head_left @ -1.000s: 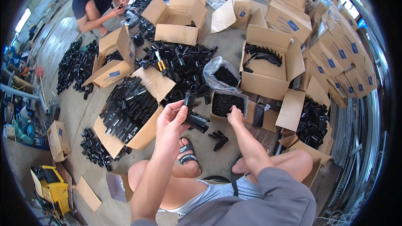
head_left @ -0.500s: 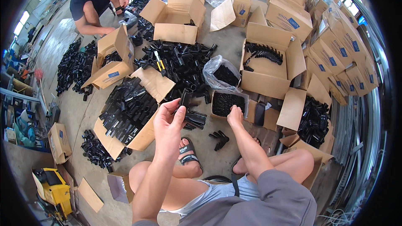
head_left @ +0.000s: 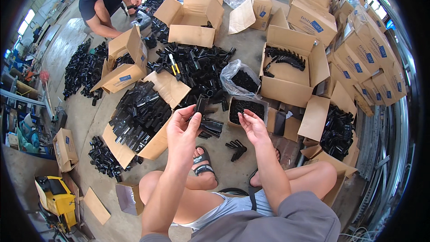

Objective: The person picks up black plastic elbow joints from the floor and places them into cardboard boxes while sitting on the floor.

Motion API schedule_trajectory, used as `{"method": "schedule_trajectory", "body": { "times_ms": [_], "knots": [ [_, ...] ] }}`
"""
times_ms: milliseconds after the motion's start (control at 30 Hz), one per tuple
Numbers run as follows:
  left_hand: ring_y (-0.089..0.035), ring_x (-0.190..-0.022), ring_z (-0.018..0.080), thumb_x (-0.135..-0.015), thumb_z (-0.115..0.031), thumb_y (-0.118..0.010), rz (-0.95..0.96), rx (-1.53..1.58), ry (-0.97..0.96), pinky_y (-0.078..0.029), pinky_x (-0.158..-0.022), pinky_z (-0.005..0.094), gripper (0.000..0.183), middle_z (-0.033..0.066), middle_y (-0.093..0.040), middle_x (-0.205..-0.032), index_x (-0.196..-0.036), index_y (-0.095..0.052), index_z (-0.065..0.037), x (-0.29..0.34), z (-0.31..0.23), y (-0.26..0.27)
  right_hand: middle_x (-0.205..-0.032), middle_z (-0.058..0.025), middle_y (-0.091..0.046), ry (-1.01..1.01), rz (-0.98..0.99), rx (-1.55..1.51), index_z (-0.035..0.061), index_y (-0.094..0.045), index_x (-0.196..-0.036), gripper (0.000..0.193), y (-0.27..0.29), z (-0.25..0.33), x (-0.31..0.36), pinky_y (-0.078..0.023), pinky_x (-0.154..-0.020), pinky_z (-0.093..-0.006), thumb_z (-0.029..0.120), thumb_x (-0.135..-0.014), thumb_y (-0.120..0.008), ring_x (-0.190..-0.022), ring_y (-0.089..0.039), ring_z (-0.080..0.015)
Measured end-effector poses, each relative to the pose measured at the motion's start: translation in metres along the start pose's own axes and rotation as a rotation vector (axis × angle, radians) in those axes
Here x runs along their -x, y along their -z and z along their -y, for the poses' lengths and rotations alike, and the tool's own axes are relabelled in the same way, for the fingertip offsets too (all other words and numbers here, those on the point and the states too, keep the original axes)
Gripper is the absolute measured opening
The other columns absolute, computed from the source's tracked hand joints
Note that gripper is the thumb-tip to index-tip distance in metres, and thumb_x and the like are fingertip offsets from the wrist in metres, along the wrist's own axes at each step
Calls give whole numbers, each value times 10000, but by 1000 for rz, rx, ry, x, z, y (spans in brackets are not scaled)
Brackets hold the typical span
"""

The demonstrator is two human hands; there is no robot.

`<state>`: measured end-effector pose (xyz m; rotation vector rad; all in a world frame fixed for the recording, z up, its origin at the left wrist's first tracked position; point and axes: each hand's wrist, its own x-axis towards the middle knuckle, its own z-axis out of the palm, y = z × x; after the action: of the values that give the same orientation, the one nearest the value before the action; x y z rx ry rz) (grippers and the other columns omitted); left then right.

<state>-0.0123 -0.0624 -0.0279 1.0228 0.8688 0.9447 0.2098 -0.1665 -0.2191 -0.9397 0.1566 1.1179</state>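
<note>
My left hand (head_left: 184, 127) is raised over my knees and pinches a short black plastic tube piece (head_left: 201, 105) upright between thumb and fingers. My right hand (head_left: 251, 127) hovers beside it, fingers loosely curled just in front of a small box of tiny black parts (head_left: 246, 107); whether it holds a small part I cannot tell. A few black connector pieces (head_left: 236, 148) lie on the concrete floor between my feet, and more black fittings (head_left: 210, 126) lie just behind my left hand.
An open carton of black tubes (head_left: 139, 116) lies to my left. A heap of black fittings (head_left: 197, 65) with yellow-handled pliers (head_left: 174, 65) lies ahead, with a clear bag (head_left: 239, 78) and a big carton (head_left: 286, 74) at right. Stacked boxes (head_left: 358, 40) line the right. A crouching person (head_left: 105, 4) works far left. A yellow machine (head_left: 56, 197) stands lower left.
My right hand drew back from the small box toward my left hand. My left hand lowered slightly, keeping hold of the black tube piece.
</note>
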Motion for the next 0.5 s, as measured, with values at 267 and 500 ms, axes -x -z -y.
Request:
{"method": "schedule_trajectory", "body": {
  "times_ms": [267, 500],
  "knots": [
    [-631, -981, 82, -1006, -157, -649, 6, -128, 129, -540, -843, 279, 259, 17, -665, -1119, -1239, -603, -52, 1, -12, -1, -1099, -131, -708, 104, 82, -8, -28, -654, -1174, 233, -49, 7, 39, -575, -957, -306, -41, -942, -643, -1025, -701, -216],
    [-619, -990, 93, -989, -79, -657, -13, -135, -39, -520, -859, 268, 238, 43, -659, -1124, -1210, -602, -8, 2, -10, -2, -1082, -117, -727, 541, 185, 490, -9, -654, -1153, 272, -154, 30, 122, -549, -913, -273, -37, -891, -720, -1012, -699, -166]
  ]
}}
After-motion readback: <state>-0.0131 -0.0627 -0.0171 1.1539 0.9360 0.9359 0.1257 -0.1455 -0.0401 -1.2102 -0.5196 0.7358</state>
